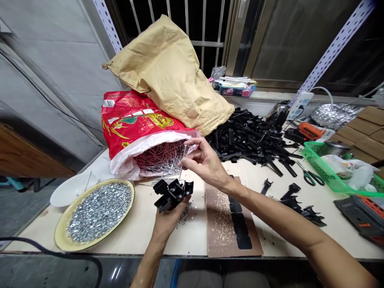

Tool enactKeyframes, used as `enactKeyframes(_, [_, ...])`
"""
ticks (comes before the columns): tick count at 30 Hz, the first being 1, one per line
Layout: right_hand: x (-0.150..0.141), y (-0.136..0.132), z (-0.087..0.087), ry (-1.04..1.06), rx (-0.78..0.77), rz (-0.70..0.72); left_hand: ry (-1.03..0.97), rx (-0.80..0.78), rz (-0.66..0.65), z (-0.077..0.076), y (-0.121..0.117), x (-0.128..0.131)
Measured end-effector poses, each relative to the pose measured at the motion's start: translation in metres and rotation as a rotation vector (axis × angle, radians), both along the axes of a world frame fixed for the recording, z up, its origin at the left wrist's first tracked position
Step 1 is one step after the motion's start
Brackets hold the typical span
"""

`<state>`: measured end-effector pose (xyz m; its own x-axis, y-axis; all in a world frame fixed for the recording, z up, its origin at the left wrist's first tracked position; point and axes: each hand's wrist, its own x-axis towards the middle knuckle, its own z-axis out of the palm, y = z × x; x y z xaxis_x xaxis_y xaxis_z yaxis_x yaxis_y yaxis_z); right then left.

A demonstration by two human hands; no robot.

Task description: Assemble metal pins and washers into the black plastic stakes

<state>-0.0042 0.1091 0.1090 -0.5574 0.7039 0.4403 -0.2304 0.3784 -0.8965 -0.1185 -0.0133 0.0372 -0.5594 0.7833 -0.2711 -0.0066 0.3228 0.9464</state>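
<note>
My left hand (169,220) is closed around several black plastic brackets (171,193), held together in a bunch above the table. My right hand (207,164) pinches a long thin metal screw (181,173) between thumb and fingertips. The screw points downward, its lower end at the brackets; whether it sits inside one, I cannot tell. Just behind the hands, an open red sack (135,120) with a white lining spills out many similar metal screws (162,160). Small washers (187,214) lie scattered on the table beside my left hand.
At left, a yellow dish (60,232) full of washers overlaps a white bowl (63,190). A brown board (216,236) carries flat black pieces. Behind lies a heap of black brackets (246,134); scissors (312,176), a green basket (315,154) and an orange-black tool case (363,216) are right.
</note>
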Motion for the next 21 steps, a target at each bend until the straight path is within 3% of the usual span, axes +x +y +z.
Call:
enactKeyframes(5, [0.000, -0.015, -0.008, -0.095, 0.035, 0.021, 0.051, 0.064, -0.047, 0.001, 0.002, 0.001])
enactKeyframes(9, [0.002, -0.013, -0.010, -0.120, 0.176, 0.056, 0.076, 0.047, -0.027, 0.001, 0.005, -0.004])
enactKeyframes(13, [0.001, 0.005, -0.010, -0.055, 0.236, 0.009, 0.132, 0.122, 0.084, 0.020, 0.001, -0.010])
enactKeyframes(15, [-0.001, 0.016, -0.022, -0.191, 0.297, -0.093, 0.197, 0.227, 0.105, 0.031, -0.003, -0.014])
enactKeyframes(17, [-0.005, 0.025, -0.041, -0.478, 0.424, -0.133, 0.246, 0.316, 0.130, 0.039, -0.006, -0.019])
enactKeyframes(19, [-0.014, 0.027, -0.064, -0.734, 0.536, -0.115, 0.263, 0.305, 0.201, 0.041, -0.008, -0.024])
enactKeyframes(21, [-0.026, 0.023, -0.083, -0.856, 0.600, -0.089, 0.271, 0.219, 0.250, 0.040, -0.009, -0.026])
